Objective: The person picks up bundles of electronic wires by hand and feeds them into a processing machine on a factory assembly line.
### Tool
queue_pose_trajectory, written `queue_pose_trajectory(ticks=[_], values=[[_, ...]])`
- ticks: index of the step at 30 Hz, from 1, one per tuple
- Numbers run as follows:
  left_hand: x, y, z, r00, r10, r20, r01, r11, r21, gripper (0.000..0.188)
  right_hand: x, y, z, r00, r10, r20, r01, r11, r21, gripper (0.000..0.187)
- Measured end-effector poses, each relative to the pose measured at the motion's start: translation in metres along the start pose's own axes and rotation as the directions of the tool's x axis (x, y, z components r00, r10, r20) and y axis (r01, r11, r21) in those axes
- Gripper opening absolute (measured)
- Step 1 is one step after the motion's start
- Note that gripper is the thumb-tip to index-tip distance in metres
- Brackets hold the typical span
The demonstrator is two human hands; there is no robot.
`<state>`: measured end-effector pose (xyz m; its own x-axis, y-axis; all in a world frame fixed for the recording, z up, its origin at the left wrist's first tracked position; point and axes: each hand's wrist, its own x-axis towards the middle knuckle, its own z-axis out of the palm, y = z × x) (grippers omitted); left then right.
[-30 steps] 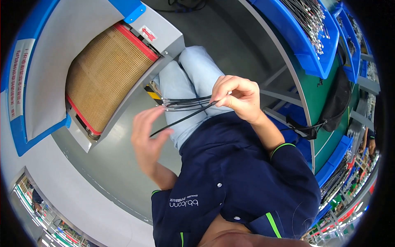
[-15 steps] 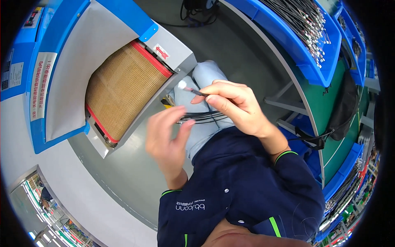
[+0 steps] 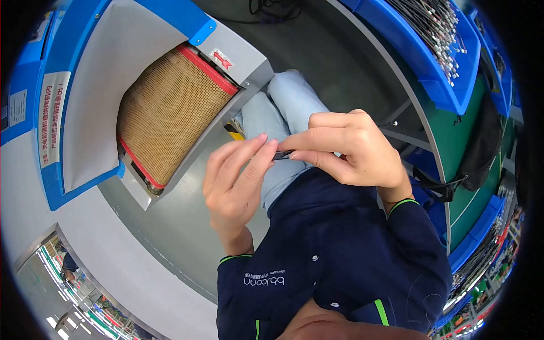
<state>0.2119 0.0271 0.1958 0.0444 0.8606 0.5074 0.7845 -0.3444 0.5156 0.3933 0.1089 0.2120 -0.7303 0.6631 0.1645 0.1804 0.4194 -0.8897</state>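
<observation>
A tall white label with red lettering (image 3: 52,124) runs down the blue frame at far left. Left of it sits a small white label (image 3: 17,106). A white sticker with a red arrow (image 3: 222,59) marks the grey housing above the mesh belt.

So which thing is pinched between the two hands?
Below the tan mesh belt, over the jeans, the left hand and right hand meet fingertip to fingertip. The small dark piece between them is it, mostly hidden.
</observation>
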Motion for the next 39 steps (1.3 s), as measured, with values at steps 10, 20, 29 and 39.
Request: queue_pose_trajectory(ticks=[10, 20, 29, 39], values=[[-0.019, -0.024, 0.017, 0.998, -0.016, -0.068, 0.011, 0.998, -0.068, 0.03, 0.008, 0.035, 0.02, 0.989, -0.148, -0.004, 0.146, 0.978, -0.147, 0.013], [-0.028, -0.028, 0.03, 0.986, -0.151, 0.063, 0.157, 0.983, -0.099, 0.024, -0.003, 0.051, 0.013, 0.995, -0.053, 0.082, 0.07, 0.971, -0.227, 0.009], [-0.02, -0.012, 0.032, 0.964, -0.221, 0.147, 0.242, 0.959, -0.148, 0.021, -0.013, 0.054, 0.004, 0.994, -0.076, 0.075, 0.092, 0.967, -0.239, 0.01], [-0.031, -0.008, 0.052, 0.822, -0.435, 0.368, 0.569, 0.595, -0.567, 0.014, -0.018, 0.08, 0.007, 0.98, -0.185, -0.076, 0.188, 0.981, 0.036, 0.018]])
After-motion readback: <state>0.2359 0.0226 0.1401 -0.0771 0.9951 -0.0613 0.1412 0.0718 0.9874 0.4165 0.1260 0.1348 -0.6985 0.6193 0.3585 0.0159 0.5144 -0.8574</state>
